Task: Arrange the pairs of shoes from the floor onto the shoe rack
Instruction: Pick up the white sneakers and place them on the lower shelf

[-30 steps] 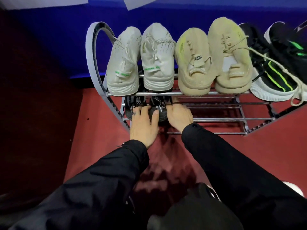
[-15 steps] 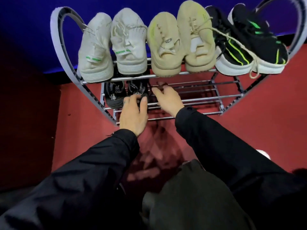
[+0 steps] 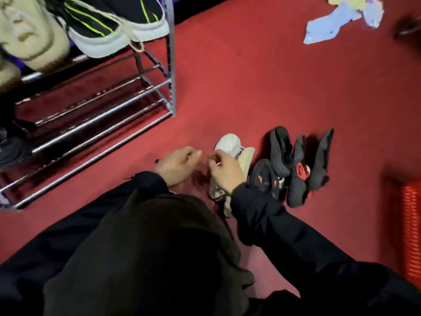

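Our right hand (image 3: 224,171) over the white shoes (image 3: 230,145) on the red floor (image 3: 262,87), grip too blurry to tell, our left hand (image 3: 175,165) loosely curled, holding nothing, black shoes (image 3: 296,165) beside, shoe rack (image 3: 109,106) on our left

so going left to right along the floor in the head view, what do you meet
shoe rack → left hand → right hand on the white shoes → black and red shoes → red ribbed thing at the right edge

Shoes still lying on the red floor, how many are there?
6, possibly more hidden: a white pair under the right hand, a black shoe with red marks beside it, and three black shoes further right.
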A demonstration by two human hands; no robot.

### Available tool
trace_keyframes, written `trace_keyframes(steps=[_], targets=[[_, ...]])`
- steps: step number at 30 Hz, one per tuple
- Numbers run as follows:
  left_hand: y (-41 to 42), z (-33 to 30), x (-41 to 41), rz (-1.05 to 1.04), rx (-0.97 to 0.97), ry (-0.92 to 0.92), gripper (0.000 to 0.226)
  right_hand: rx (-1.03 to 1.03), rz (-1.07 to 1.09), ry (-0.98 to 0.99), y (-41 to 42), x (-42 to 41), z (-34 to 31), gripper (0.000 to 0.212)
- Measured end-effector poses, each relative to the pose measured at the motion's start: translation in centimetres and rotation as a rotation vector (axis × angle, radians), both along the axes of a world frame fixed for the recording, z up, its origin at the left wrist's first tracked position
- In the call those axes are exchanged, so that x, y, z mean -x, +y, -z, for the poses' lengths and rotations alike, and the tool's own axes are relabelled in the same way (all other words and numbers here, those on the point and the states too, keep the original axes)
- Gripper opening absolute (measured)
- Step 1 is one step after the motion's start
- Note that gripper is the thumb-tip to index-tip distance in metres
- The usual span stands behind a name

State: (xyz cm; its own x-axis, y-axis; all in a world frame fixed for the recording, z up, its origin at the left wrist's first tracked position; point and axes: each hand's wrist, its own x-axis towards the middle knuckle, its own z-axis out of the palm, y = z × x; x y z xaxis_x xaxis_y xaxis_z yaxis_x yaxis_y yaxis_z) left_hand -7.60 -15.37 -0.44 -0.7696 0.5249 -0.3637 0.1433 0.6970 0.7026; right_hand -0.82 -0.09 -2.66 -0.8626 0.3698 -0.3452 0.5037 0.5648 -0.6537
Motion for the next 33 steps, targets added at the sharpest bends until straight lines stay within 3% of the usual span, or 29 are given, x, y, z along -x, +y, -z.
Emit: trace_keyframes(steps=[4,9,13,15,20,22,25,29,33], targets=[[3.7,2.4,-0.8,0.164,0.038,-0.103,0.028,-0.124,0.209,-0.080,4.4,-3.9,1.7,0.037],[6.7,7.8,-0.8,0.242,0.203,-0.242,0.070,-0.104,0.106,-0.294,4.4,-6.4,3.6,0.041],[8.7,14.3,-0.9,0.136,0.193,-0.359,0.054,-0.056,0.174,-0.247,4.4,-6.2,4.2,0.046],[8.9,14.1,-1.5,0.008,0.183,-0.395,0.061,-0.031,0.181,-0.219,4.3,-6.3,4.4,0.053],[9.2,12.2,-1.9,-0.120,0.286,-0.423,0.050,0.040,0.121,-0.215,5.0,-6.0,4.7,0.064],[9.4,14.1,-1.5,-0.155,0.290,-0.421,0.057,0.104,0.133,-0.227,5.8,-6.0,4.7,0.063],[9.6,11.7,-1.6,-0.215,0.198,-0.424,0.065,0.134,0.143,-0.221,6.4,-6.2,4.9,0.059],[9.0,8.5,-2.4,-0.340,0.072,-0.243,0.040,0.133,0.139,-0.213,6.3,-6.3,4.7,0.051],[7.5,7.4,-1.4,-0.524,-0.120,-0.139,0.043,0.196,0.215,-0.070,6.3,-7.0,3.7,0.025]])
